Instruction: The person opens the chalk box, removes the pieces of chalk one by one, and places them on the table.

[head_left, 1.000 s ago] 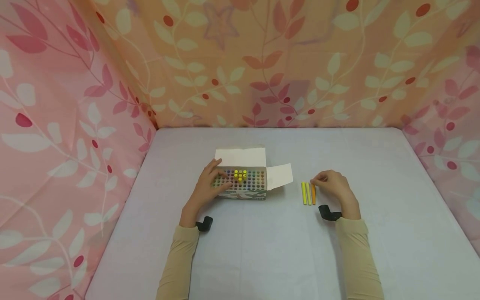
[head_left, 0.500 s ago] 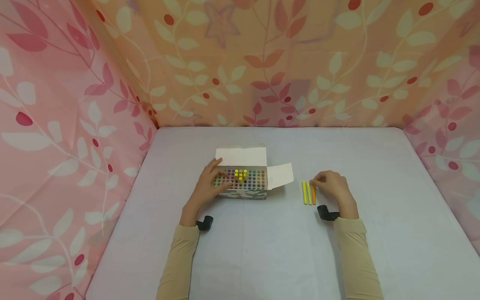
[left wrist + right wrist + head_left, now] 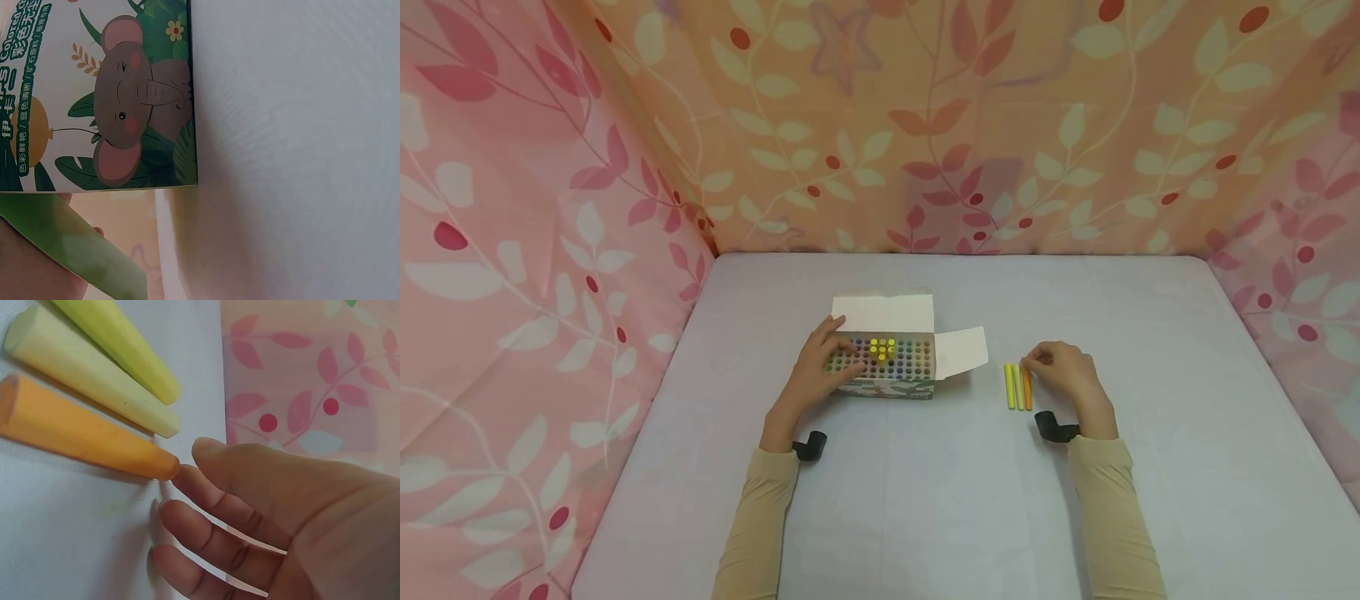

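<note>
A paper box of colored chalk (image 3: 891, 389) stands open on the table, with many round chalk ends in rows and several yellow ones (image 3: 881, 350) sticking up higher. My left hand (image 3: 812, 367) rests over the box's left end, fingers spread and slightly bent. In the left wrist view, the elephant-printed side (image 3: 134, 94) shows, and a green flap partly covers the hand (image 3: 31, 269). To the right lie two yellow chalk sticks (image 3: 1014, 387) and an orange chalk stick (image 3: 1027, 390), side by side. My right hand (image 3: 1067, 368) is at the orange stick's far end; its index fingertip touches it, thumb apart.
The box's white lid (image 3: 883, 314) is folded back, and a white side flap (image 3: 962, 352) sticks out to the right. A white cloth covers the table (image 3: 925, 500). Flower-patterned curtains (image 3: 880, 125) enclose the back and sides. Each wrist wears a black camera mount (image 3: 1055, 427).
Nearly nothing differs. Both hands, the box and the chalk sticks keep their places; the head view shifts very slightly.
</note>
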The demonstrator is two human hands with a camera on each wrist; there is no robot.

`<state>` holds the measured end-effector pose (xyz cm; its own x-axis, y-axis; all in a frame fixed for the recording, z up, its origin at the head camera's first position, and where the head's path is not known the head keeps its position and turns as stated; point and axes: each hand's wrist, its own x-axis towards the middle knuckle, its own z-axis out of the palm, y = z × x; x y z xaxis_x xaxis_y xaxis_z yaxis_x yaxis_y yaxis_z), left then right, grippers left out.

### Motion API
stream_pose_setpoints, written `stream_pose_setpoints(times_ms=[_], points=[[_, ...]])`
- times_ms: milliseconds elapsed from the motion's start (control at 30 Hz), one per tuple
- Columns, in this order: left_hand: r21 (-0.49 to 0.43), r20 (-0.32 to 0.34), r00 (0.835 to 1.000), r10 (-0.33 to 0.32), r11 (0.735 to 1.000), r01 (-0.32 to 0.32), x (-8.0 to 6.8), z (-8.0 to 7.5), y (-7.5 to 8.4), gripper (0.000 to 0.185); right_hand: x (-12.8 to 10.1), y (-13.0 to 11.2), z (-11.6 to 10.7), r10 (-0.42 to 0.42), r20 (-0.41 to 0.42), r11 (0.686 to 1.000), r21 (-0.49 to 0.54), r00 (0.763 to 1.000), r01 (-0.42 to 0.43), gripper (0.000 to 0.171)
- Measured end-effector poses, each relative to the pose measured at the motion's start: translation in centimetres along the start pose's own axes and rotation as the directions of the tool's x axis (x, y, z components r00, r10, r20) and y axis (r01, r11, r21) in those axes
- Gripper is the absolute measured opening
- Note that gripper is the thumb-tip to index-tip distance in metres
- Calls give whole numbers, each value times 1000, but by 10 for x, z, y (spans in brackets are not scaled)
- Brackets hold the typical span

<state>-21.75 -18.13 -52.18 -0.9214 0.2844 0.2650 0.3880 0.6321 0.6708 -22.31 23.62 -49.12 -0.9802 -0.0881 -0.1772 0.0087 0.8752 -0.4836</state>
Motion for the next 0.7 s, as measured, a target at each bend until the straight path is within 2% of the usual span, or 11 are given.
stream_pose_setpoints(times_ms=[167,433,700], points=[[3,0,1000,-2,1000,2,0,1,-1,32,1,-1,0,12,-27,1000,-6,1000,-12,27],[-4,-14,1000,6,1000,-6,-1,0,0,30,0,-6,-6,-33,-110,999,-6,993,33,27],[-16,-8,1000,7,1000,-7,-1,-1,2,30,-5,-21,-14,-114,-240,990,54,964,131,28]])
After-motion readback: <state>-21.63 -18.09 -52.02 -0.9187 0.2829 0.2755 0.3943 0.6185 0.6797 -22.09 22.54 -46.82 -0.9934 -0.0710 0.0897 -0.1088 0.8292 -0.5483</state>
